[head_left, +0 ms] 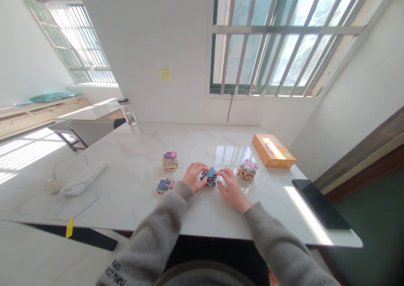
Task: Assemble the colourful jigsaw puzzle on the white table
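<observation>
From my remote view, the left hand (195, 177) and right hand (231, 189) sat on either side of a small stack of jigsaw pieces (210, 178), fingers curled against it. They hid much of it, so I could not tell whether they pinched one piece or the whole stack. Another stack (170, 161) and some loose pieces (165, 185) lay to the left, a rounder pile (247, 169) to the right, all on a white marble table (142, 151).
</observation>
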{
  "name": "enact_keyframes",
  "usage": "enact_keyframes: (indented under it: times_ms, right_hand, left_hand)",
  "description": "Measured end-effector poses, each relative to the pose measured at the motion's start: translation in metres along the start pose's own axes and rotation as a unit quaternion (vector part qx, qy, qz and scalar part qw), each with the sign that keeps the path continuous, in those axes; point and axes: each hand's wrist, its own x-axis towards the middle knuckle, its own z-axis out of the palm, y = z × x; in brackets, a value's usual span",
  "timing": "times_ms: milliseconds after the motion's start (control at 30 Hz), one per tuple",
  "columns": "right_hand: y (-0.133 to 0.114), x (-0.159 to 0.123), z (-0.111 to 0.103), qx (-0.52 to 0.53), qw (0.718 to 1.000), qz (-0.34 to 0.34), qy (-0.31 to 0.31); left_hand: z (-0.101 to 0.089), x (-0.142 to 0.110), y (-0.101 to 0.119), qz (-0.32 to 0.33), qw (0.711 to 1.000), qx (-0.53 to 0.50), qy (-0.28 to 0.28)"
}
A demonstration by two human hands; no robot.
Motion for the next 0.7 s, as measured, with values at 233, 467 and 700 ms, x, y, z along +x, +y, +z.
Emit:
enact_keyframes:
  times_ms: [233, 467, 700]
  right_hand:
    - [-0.004, 0.000, -0.002, 0.011, 1.000, 0.001, 0.023]
    - [-0.006, 0.002, -0.007, 0.029, 0.998, -0.047, 0.004]
    - [-0.010, 0.003, -0.009, 0.048, 0.997, -0.056, 0.017]
  left_hand:
    - [0.001, 0.000, 0.002, 0.013, 0.998, -0.047, 0.029]
    - [-0.004, -0.007, 0.018, 0.051, 0.994, -0.073, 0.060]
    - [-0.005, -0.012, 0.025, 0.066, 0.992, -0.094, 0.048]
